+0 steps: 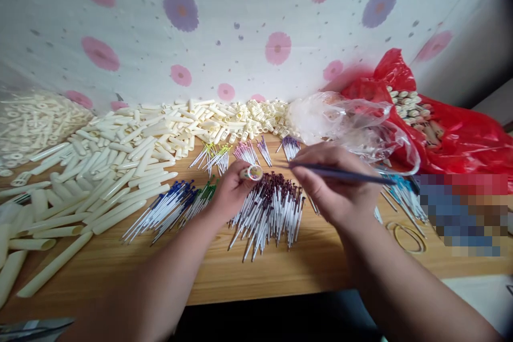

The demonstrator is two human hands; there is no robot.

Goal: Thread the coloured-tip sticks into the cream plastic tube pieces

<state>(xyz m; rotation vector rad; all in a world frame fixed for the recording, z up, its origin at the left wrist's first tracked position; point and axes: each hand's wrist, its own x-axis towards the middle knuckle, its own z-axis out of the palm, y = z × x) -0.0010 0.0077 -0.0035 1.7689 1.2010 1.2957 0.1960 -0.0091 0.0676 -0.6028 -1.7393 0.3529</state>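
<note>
A flowered curtain (138, 21) fills the top of the frame, wood table (312, 272) below it. Your left hand (228, 189) is curled round one cream tube (246, 173) at centre, mouth turned up toward you, probably so you can see in; coloured ends show inside. Your right hand (334, 192), right of centre, pinches one dark tool (348, 172), maybe tweezers, between thumb and fingers. Its tip aims left at the tube mouth, near, not touching; grip sits close to the tip, likely for fine control. Refills lie bunched by colour, presumably so shades don't mix. I count eight bunches: yellow (219, 159), pink (246, 153), purple (264, 152), violet (290, 145) in the back row; blue (170, 206) and green (203, 200) left of centre; maroon (272, 211), biggest, at centre; teal (406, 197) at right. Sticks overlap, no reliable count per bunch. Loose tubes (128, 149) fill the left, slotted caps (258, 116) heap at upper centre: too many to count. Two clear bags: one far left (38, 123) with white parts, one right of centre (336, 120). Red plastic (473, 131) upper right, one bag or two, can't tell. Bands (409, 250) lower right, looks like two.
</note>
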